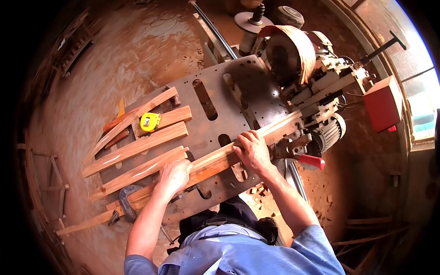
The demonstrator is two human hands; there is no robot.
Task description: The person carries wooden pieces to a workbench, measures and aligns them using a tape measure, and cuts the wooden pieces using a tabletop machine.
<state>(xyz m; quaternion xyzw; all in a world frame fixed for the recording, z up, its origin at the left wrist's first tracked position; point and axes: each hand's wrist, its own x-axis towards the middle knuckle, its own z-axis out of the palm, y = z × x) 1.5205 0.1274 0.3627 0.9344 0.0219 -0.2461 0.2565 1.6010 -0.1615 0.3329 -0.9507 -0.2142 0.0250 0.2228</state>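
Observation:
A long, pale wooden strip (pixel 215 156) lies slantwise across the metal machine table (pixel 208 85), its far end at the machine on the right. My left hand (pixel 175 174) is closed around its near part, knuckles up. Farther along, my right hand (pixel 253 150) grips the same strip, fingers curled over its top. Directly below the strip, on my side, runs an orange-brown wooden board (pixel 215 170). A grey C-clamp (pixel 125 201) sits left of my left forearm, over wooden pieces at the table edge. The undersides of both grips are hidden.
Several cut wooden pieces (pixel 137 147) lie on the table's left, with a yellow tape measure (pixel 150 122) on them. At right stand a rounded wooden guard (pixel 308 52), a motor (pixel 332 132), a red handle (pixel 312 161) and a red box (pixel 382 104). Offcuts litter the floor.

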